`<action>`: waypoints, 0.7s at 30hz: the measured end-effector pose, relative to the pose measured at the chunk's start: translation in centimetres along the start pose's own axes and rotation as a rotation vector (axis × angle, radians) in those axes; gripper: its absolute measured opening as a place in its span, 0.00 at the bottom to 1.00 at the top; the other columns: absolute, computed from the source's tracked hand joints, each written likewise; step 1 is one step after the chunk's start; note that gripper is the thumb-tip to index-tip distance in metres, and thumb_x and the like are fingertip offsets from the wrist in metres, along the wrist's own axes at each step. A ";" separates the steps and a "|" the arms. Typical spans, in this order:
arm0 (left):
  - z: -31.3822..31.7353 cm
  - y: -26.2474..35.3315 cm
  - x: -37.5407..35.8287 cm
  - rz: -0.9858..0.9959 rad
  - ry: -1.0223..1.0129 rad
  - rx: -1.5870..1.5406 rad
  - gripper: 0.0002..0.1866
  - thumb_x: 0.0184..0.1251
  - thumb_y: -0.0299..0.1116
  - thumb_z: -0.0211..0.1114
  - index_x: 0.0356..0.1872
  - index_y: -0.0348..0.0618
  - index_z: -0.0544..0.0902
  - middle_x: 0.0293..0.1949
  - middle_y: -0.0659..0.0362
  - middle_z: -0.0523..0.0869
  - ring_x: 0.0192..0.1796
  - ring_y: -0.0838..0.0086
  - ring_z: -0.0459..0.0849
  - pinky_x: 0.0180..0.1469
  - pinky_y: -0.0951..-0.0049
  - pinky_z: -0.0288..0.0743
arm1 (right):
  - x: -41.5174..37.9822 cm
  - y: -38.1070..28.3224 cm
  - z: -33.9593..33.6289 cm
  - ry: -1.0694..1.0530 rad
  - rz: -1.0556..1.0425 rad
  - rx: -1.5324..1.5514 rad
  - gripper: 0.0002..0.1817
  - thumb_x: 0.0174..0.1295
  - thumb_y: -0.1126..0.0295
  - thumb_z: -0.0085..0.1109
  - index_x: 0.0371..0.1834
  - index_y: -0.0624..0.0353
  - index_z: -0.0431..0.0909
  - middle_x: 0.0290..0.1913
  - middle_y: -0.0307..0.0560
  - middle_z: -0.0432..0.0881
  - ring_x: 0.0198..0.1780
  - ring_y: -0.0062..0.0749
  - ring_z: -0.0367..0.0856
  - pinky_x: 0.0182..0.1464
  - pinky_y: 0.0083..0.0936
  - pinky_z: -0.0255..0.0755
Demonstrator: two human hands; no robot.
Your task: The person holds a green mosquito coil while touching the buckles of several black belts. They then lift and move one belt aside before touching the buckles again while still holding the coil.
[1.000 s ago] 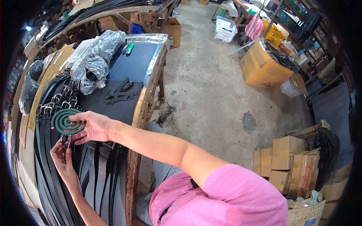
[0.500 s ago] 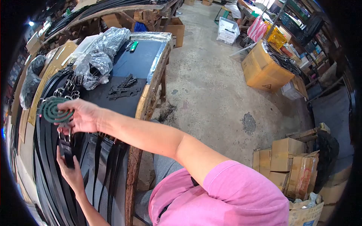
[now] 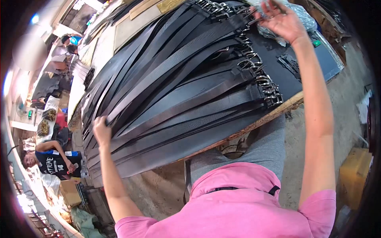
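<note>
Many black belts (image 3: pixel 170 99) lie side by side across the table (image 3: pixel 158 168), their metal buckles (image 3: pixel 272 92) grouped toward the right. My left hand (image 3: pixel 102 131) is closed around the strap of one belt near its far left end. At the top right, my right hand (image 3: pixel 279 22) is beside the buckle end of a belt, with its fingers curled and a thin dark item at the fingertips that I cannot identify. Small black pieces (image 3: pixel 289 65) lie on the dark surface below the right forearm's left side.
Clear plastic wrapping (image 3: pixel 299 18) and a green object (image 3: pixel 316 43) lie near the table's right end. Another person (image 3: pixel 57 160) sits at the left, past the belt ends. A cardboard box (image 3: pixel 353 174) stands on the floor at right.
The view has swung left over the belts. My left hand has gone from the buckle end to the far strap end, and the arms are spread wide. The green coil is no longer clearly visible.
</note>
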State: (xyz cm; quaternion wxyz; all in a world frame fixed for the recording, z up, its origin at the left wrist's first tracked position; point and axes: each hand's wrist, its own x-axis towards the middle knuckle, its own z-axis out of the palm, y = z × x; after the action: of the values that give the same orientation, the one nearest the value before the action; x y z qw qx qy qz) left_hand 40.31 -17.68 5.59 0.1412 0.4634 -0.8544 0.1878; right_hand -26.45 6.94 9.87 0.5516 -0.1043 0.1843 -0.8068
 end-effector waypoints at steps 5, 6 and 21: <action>-3.7 -20.1 -3.3 -0.229 0.147 0.302 0.05 0.62 0.32 0.60 0.33 0.42 0.81 0.34 0.49 0.81 0.42 0.52 0.82 0.43 0.53 0.74 | 2.4 -10.4 -5.0 -0.249 -0.111 -0.269 0.18 0.71 0.67 0.49 0.57 0.68 0.73 0.61 0.59 0.75 0.67 0.56 0.68 0.70 0.49 0.61; -5.8 -21.2 -2.6 -0.290 0.184 0.350 0.09 0.65 0.36 0.59 0.38 0.43 0.81 0.38 0.48 0.84 0.45 0.50 0.83 0.45 0.52 0.75 | 1.6 -10.2 -3.8 0.003 -0.338 -0.341 0.21 0.73 0.65 0.43 0.63 0.67 0.68 0.65 0.59 0.70 0.70 0.52 0.64 0.72 0.48 0.57; -14.2 -29.0 -0.9 -0.541 0.431 0.295 0.22 0.58 0.29 0.57 0.56 0.55 0.82 0.55 0.51 0.82 0.59 0.59 0.81 0.62 0.65 0.72 | -6.0 -9.9 -12.9 -0.148 0.060 -0.108 0.21 0.72 0.75 0.45 0.63 0.81 0.62 0.74 0.69 0.55 0.71 0.58 0.60 0.71 0.50 0.61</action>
State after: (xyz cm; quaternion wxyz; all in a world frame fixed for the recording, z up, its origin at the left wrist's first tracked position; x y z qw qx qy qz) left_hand 66.24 -25.04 23.38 0.2939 0.6374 -0.6157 0.3580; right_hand -37.50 18.08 2.41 0.5813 -0.1877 0.1895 -0.7687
